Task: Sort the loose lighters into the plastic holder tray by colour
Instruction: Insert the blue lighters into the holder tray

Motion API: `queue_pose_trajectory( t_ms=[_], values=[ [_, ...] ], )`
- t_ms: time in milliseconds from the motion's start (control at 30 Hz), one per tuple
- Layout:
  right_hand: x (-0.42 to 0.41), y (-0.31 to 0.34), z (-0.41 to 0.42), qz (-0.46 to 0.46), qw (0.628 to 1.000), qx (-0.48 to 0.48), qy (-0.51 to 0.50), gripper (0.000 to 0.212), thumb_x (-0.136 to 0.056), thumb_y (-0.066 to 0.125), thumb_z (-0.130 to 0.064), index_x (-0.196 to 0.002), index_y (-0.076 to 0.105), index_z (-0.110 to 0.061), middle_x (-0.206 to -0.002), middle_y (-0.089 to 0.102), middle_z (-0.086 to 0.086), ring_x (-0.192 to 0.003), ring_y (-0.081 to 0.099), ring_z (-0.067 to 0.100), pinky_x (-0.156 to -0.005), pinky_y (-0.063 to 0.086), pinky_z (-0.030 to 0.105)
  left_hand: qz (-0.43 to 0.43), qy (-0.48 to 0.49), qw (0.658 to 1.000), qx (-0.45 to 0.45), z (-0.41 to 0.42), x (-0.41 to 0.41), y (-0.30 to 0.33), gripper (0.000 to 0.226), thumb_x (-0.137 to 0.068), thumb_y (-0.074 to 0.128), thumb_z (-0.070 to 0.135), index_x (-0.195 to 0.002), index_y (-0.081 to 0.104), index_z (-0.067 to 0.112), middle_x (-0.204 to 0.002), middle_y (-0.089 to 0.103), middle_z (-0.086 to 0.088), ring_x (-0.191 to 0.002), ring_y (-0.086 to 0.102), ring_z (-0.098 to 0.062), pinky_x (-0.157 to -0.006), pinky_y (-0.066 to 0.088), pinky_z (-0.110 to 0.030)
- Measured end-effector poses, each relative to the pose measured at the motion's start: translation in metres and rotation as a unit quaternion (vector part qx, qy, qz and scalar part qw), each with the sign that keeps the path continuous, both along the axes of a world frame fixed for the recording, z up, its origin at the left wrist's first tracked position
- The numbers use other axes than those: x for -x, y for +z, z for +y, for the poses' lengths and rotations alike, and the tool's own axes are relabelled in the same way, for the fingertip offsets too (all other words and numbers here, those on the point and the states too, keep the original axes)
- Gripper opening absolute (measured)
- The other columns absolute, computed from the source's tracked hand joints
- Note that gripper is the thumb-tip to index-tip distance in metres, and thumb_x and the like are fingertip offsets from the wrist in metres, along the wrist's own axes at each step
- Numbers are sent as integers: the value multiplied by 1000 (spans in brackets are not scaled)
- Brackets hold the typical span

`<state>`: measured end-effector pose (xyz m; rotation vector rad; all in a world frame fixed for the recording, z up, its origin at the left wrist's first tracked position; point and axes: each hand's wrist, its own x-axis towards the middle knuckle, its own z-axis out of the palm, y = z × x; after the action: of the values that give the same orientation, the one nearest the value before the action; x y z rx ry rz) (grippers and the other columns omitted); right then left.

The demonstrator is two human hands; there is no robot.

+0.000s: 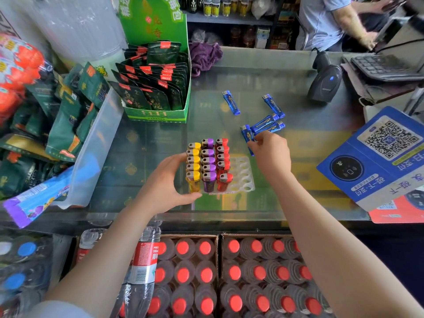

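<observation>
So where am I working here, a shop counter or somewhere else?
Most likely a small shop's checkout counter. A barcode scanner and a QR payment sign sit on the glass counter, with a display box of snack packets at the left and crates of bottled drinks below.

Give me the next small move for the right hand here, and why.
Probably carry the blue lighter that the right hand pinches over to the tray and stand it in the empty right column. The yellow, purple and red columns look full, that column's slots are bare, and only blue lighters lie loose on the counter. The left hand already steadies the tray.
</observation>
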<state>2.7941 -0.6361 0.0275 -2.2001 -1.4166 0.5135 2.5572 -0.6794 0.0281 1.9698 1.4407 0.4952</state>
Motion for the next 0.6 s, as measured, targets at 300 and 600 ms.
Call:
queue_pose_trajectory(
  t_ms=[300, 600],
  values=[
    [7, 11, -19, 120, 983, -101, 92, 6, -80, 64, -12, -85, 65, -11, -70, 63, -1, -60, 54, 5, -59, 38, 16, -9, 0, 1000, 16, 0, 1, 3, 82, -59, 81, 35, -127, 36, 27, -119, 35, 18, -111, 29, 2, -96, 27, -28],
    [17, -1, -34, 132, 967, -131, 177, 12, -78, 67, -10, -89, 66, -8, -77, 69, 6, -68, 57, 13, -62, 40, 12, -20, 4, 1000, 24, 0, 2, -1, 83, -61, 78, 39, -131, 33, 32, -134, 40, 9, -114, 32, 0, -99, 31, -34]
  ],
)
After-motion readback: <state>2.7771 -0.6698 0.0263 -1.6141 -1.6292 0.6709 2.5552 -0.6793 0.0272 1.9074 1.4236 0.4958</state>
